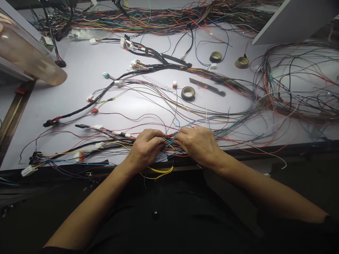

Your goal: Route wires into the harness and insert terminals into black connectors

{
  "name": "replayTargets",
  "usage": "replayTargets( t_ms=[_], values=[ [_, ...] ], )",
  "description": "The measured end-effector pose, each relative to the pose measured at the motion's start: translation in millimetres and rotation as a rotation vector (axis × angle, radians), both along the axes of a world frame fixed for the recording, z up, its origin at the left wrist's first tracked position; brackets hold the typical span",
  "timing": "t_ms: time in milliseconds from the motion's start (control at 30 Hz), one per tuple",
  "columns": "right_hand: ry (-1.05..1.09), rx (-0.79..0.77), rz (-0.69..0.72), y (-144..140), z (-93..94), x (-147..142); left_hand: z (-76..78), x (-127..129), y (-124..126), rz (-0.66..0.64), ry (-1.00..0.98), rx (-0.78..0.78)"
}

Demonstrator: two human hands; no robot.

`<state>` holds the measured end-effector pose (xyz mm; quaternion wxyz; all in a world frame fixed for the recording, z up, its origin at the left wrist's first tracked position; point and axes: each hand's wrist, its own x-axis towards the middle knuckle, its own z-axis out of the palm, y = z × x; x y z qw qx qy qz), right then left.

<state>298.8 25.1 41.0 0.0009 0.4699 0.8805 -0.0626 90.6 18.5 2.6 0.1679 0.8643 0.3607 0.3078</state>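
Note:
Close to the table's front edge, my left hand [146, 147] and my right hand [197, 144] are closed on a bundle of thin coloured wires [169, 141], a short gap between them. My fingertips hide just how each wire is gripped. Left of my hands the bundle spreads into black-taped branches with white connectors [99, 145] and a black connector [35, 157]. A loop of yellow wire [161, 171] hangs over the edge below. Beyond my hands lies a black-taped harness branch [99, 96] with several small plugs on its ends.
Rolls of black tape [188, 93] and a dark flat strip [207, 87] lie past the wires. A thick heap of wires [148, 19] runs along the back, and coiled wires [267, 81] fill the right. A translucent bottle [34, 56] leans in at the left; a white panel [288, 21] stands back right.

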Motion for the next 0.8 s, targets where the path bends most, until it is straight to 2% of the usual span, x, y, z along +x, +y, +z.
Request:
replayTargets(
  t_ms=[167, 400, 600, 800],
  values=[
    [-0.078, -0.066, -0.027, -1.7, 10.8, -2.9, -3.1, -1.4, 0.5, -0.012, -0.010, 0.015],
    [-0.081, -0.249, -0.073, 10.2, 19.7, -2.2, -4.5, -2.1, 0.2, -0.011, -0.010, 0.017],
    [-0.213, -0.160, -0.026, 5.8, 23.1, -14.4, -5.3, -2.4, 0.3, -0.001, -0.021, 0.018],
    [-0.168, -0.099, -0.075, -4.1, 17.1, -11.4, -5.9, -2.3, -0.3, 0.015, -0.026, -0.008]
  ],
)
